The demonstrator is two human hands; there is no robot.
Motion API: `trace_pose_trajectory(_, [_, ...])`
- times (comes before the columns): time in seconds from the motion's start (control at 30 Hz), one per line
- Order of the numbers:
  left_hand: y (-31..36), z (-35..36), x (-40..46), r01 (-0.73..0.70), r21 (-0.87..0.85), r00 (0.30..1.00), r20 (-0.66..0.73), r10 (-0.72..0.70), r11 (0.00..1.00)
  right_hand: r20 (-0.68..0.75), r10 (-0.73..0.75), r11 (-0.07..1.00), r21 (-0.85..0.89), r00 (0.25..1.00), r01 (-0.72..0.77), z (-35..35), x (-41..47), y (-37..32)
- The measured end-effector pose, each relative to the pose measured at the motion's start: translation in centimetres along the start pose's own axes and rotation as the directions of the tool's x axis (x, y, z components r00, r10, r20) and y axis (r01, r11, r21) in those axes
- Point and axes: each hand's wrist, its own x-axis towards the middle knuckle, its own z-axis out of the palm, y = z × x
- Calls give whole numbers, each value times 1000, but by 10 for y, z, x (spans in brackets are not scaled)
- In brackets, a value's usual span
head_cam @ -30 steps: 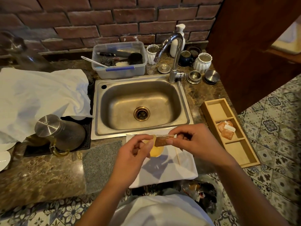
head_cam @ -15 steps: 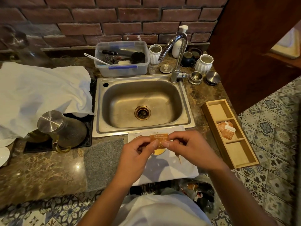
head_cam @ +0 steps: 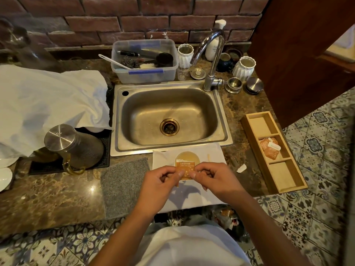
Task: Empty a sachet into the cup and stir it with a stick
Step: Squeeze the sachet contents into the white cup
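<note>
Here both hands are pinching an orange sachet (head_cam: pixel 185 168), left hand (head_cam: pixel 159 181) and right hand (head_cam: pixel 217 179), over the cup (head_cam: pixel 187 156) on a white cloth (head_cam: pixel 215 150); beyond them, a steel sink (head_cam: pixel 224 120) is sitting in the brown marble counter (head_cam: pixel 48 192) below a brick wall (head_cam: pixel 115 20).

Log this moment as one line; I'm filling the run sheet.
step: opening sachet | left hand: pinches sachet | right hand: pinches sachet | cup: beneath sachet | stick: untouched
</note>
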Motion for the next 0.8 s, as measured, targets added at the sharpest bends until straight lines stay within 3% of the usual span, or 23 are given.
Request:
trace_pose_trajectory(0.5, [-26,9,18,178,94,983,15,-181,979,-30,169,985,-17,985,-169,7,19,37])
trace_pose_trajectory(0.8, [-32,15,20,269,101,963,0,-271,958,-24,77,992,-103,997,-79,6,19,45])
